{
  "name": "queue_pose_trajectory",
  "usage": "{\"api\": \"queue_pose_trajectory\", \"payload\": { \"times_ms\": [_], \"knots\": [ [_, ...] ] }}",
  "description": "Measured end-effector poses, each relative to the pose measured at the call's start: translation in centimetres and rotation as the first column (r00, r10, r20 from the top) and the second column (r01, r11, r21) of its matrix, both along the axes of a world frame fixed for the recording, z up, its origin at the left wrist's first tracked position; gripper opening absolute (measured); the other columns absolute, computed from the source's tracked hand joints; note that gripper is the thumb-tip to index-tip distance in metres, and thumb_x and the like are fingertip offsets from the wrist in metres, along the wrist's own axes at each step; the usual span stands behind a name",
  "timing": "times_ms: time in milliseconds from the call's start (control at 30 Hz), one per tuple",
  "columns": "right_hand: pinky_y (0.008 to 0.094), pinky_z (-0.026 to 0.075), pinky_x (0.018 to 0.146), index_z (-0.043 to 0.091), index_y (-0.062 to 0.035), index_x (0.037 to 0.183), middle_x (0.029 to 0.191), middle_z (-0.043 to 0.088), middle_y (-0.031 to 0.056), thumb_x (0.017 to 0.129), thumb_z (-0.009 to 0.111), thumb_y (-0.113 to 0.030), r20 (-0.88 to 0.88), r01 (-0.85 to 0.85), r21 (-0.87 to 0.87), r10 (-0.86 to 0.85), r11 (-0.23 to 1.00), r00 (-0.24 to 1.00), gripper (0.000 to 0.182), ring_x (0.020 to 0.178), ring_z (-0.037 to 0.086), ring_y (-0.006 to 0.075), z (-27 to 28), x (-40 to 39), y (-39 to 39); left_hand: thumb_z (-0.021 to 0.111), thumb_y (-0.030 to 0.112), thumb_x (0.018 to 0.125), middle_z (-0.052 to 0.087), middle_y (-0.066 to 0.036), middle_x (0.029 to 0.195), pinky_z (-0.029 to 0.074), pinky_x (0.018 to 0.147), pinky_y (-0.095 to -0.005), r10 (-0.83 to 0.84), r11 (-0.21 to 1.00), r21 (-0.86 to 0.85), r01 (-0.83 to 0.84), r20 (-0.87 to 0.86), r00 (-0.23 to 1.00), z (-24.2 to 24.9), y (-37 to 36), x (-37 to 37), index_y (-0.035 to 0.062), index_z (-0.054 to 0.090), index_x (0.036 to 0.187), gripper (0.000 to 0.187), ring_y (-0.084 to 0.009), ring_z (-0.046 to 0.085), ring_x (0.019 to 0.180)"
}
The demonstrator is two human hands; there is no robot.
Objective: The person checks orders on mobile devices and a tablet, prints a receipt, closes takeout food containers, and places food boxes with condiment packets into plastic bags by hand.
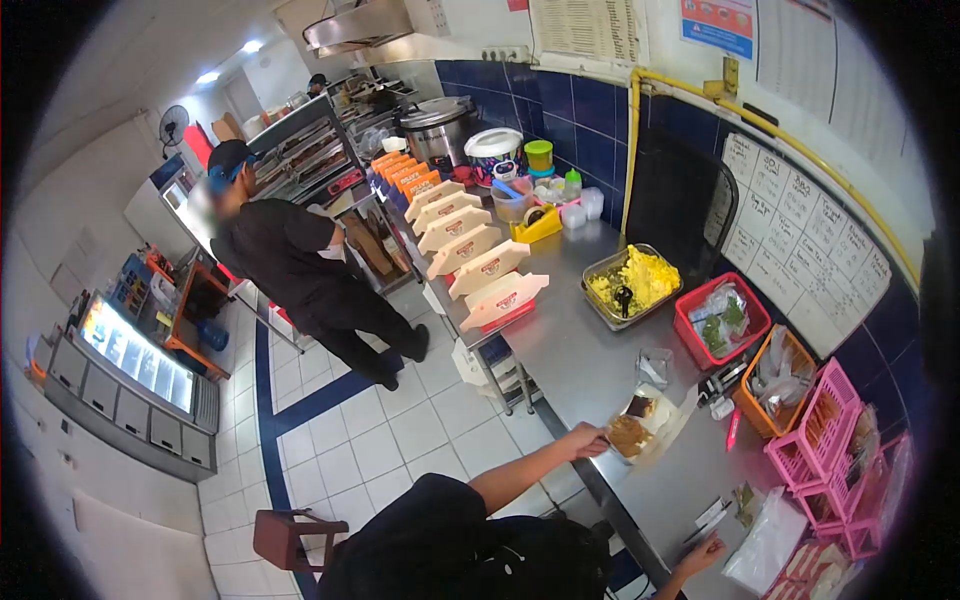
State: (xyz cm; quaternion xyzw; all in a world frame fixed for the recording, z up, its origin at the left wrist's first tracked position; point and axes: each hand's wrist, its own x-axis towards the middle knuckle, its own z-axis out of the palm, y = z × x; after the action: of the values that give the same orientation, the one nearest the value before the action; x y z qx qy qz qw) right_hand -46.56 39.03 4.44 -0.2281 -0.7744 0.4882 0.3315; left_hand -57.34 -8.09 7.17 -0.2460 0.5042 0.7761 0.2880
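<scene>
My left hand point(585, 441) reaches over the counter's front edge, its fingers closed at the near rim of an open paper food box point(660, 430). Inside the box lie a flat brown piece of food point(630, 436) and a dark brown patch that looks like sauce. Lower down, my right hand point(704, 552) is over the counter beside a small silvery-white item with a dark edge point(708, 520), too small to name. Whether its fingers touch that item cannot be made out. A small clear plastic cup point(654, 366) stands behind the box.
On the steel counter point(575, 345) are a metal tray of yellow food point(640, 280), a red basket point(722, 318), an orange basket point(776, 380), pink baskets point(820, 430) and a row of paper boxes point(490, 268). A co-worker in black point(300, 250) stands beyond the counter's left end.
</scene>
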Motion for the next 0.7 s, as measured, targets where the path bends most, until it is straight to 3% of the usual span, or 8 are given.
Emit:
{"api": "queue_pose_trajectory", "payload": {
  "times_ms": [67, 167, 333, 367, 433, 500, 567, 700],
  "knots": [
    [0.0312, 0.037, 0.066, 0.051, -0.0003, 0.088, 0.079, 0.044, 0.0048, 0.100, 0.060, -0.036, 0.143, -0.014, 0.054, 0.006, 0.998, 0.990, 0.039, 0.073, 0.040, 0.0166, 0.3, 0.2, 0.2, 0.065, 0.043, 0.092, 0.068, -0.012, 0.112, 0.057, 0.084, -0.0367, 0.093, 0.990, -0.114, -0.089, 0.031, 0.995, 3.5, -0.7, -0.6, 0.0036, 0.059, 0.120, 0.049, -0.0237, 0.067, 0.107],
    [0.0328, 0.038, 0.065, 0.052, 0.0005, 0.088, 0.081, 0.048, 0.0072, 0.100, 0.060, -0.035, 0.066, 0.009, -0.094, -0.003, 0.996, 0.998, 0.038, 0.074, 0.042, 0.0175, 1.6, -0.1, -0.4, 0.056, 0.040, 0.098, 0.063, -0.012, 0.124, 0.054, 0.089, -0.0401, 0.634, 0.744, 0.273, -0.610, 0.003, 0.774, 4.3, -1.9, 0.0, 0.0066, 0.052, 0.127, 0.044, -0.0238, 0.064, 0.113],
    [0.0316, 0.043, 0.069, 0.057, 0.0018, 0.098, 0.085, 0.054, 0.0065, 0.099, 0.060, -0.030, 0.084, -0.137, 0.030, 0.134, 0.990, 0.987, 0.032, 0.076, 0.049, 0.0161, 3.2, -3.1, -2.5, 0.065, 0.020, 0.091, 0.059, -0.016, 0.124, 0.054, 0.084, -0.0394, 0.760, 0.649, 0.087, -0.755, -0.077, 0.645, -0.2, 0.0, 4.4, 0.0082, 0.044, 0.132, 0.047, -0.0263, 0.065, 0.101],
    [0.0319, 0.047, 0.074, 0.059, 0.0034, 0.104, 0.091, 0.058, 0.0088, 0.100, 0.059, -0.025, 0.151, -0.261, 0.051, 0.251, 0.964, 0.956, 0.029, 0.081, 0.055, 0.0174, 4.3, -4.6, -4.0, 0.065, 0.020, 0.091, 0.059, -0.016, 0.124, 0.054, 0.084, -0.0394, 0.757, 0.654, 0.091, -0.751, -0.084, 0.648, -0.3, 1.3, 5.2, 0.0082, 0.044, 0.132, 0.047, -0.0263, 0.065, 0.101],
    [0.0337, 0.051, 0.084, 0.058, 0.0026, 0.117, 0.097, 0.060, 0.0097, 0.096, 0.062, -0.018, 0.141, -0.461, -0.348, 0.532, 0.816, 0.835, 0.029, 0.087, 0.060, 0.0189, 5.7, -8.0, -8.1, 0.072, 0.017, 0.087, 0.052, -0.020, 0.135, 0.053, 0.089, -0.0410, 0.514, 0.798, -0.145, -0.585, -0.344, 0.786, 0.1, 4.1, 6.7, 0.0053, 0.035, 0.142, 0.067, -0.0291, 0.062, 0.111],
    [0.0294, 0.051, 0.074, 0.052, -0.0003, 0.129, 0.104, 0.062, 0.0072, 0.095, 0.064, -0.015, 0.120, -0.610, -0.280, 0.658, 0.741, 0.744, 0.039, 0.087, 0.062, 0.0141, 6.3, -11.7, -11.4, 0.076, 0.019, 0.085, 0.048, -0.021, 0.140, 0.052, 0.092, -0.0429, 0.495, 0.714, -0.256, -0.652, -0.474, 0.728, 3.4, 6.6, 5.5, 0.0047, 0.027, 0.147, 0.080, -0.0311, 0.058, 0.118],
    [0.0388, 0.050, 0.093, 0.034, -0.0034, 0.147, 0.133, 0.052, 0.0170, 0.088, 0.070, -0.010, 0.096, -0.621, -0.314, 0.674, 0.719, 0.732, 0.069, 0.110, 0.059, 0.0240, 9.5, -14.1, -16.0, 0.081, 0.028, 0.081, 0.040, -0.024, 0.148, 0.045, 0.103, -0.0468, 0.378, 0.610, -0.379, -0.696, -0.632, 0.676, 7.5, 7.0, 3.6, 0.0043, 0.007, 0.155, 0.108, -0.0375, 0.044, 0.134],
    [0.0355, 0.052, 0.090, 0.027, -0.0052, 0.153, 0.146, 0.044, 0.0163, 0.085, 0.075, -0.013, 0.002, -0.705, -0.249, 0.728, 0.664, 0.685, 0.083, 0.111, 0.062, 0.0258, 9.2, -18.1, -20.7, 0.083, 0.027, 0.079, 0.046, -0.021, 0.144, 0.041, 0.108, -0.0376, 0.229, 0.713, -0.329, -0.619, -0.725, 0.650, 6.6, 4.6, -1.1, 0.0020, 0.020, 0.153, 0.100, -0.0295, 0.048, 0.133]
  ]
}}
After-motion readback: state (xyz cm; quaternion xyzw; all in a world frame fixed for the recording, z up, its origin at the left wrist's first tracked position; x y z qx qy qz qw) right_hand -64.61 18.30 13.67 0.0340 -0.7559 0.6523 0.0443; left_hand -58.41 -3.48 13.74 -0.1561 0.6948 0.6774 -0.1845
